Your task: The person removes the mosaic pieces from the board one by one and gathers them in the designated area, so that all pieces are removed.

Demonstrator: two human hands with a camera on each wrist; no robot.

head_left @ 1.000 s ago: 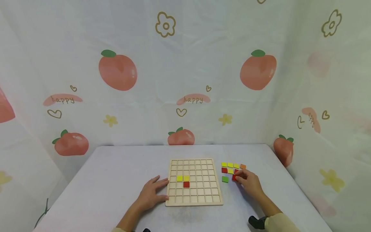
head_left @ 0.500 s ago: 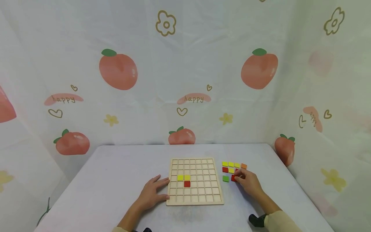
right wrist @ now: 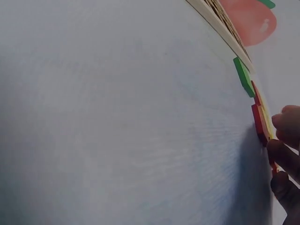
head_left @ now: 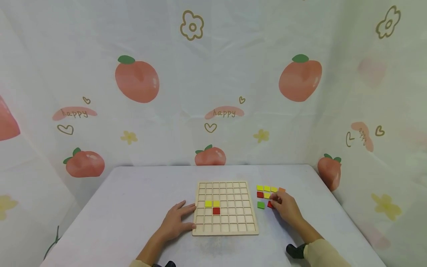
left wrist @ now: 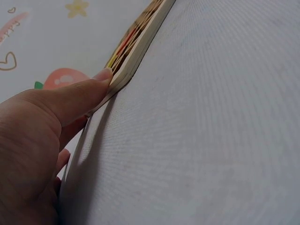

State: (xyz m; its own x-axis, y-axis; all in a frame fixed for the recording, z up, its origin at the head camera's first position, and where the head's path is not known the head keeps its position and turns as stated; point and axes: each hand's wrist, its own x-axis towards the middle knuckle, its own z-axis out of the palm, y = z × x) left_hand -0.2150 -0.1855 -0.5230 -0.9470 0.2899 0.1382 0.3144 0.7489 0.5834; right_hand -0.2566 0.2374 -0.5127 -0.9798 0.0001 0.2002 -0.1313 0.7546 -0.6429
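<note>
A square wooden grid board (head_left: 227,222) lies on the table, with two yellow tiles (head_left: 212,203) side by side in its cells and a red tile (head_left: 216,211) below the right one. At the board's left edge my left hand (head_left: 174,221) rests with spread fingers, its thumb (left wrist: 82,97) on the rim near the corner. Right of the board, my right hand (head_left: 287,208) hovers over loose tiles. Its bent fingers are beside a loose red tile (head_left: 270,204); a gap shows between thumb and forefinger in the right wrist view. The fingers hide part of the group.
Several loose yellow tiles (head_left: 267,188) form a back row, with an orange tile (head_left: 282,190) at its right end. Another red tile (head_left: 260,194) lies in front of them. A green tile (head_left: 261,205) sits between board and right hand. A patterned curtain (head_left: 213,74) surrounds the table.
The right hand's fingers have shifted slightly over the tiles and now cover a red tile partly seen before. The loose red tile has shifted slightly toward the green one. The left hand stays at the board.
</note>
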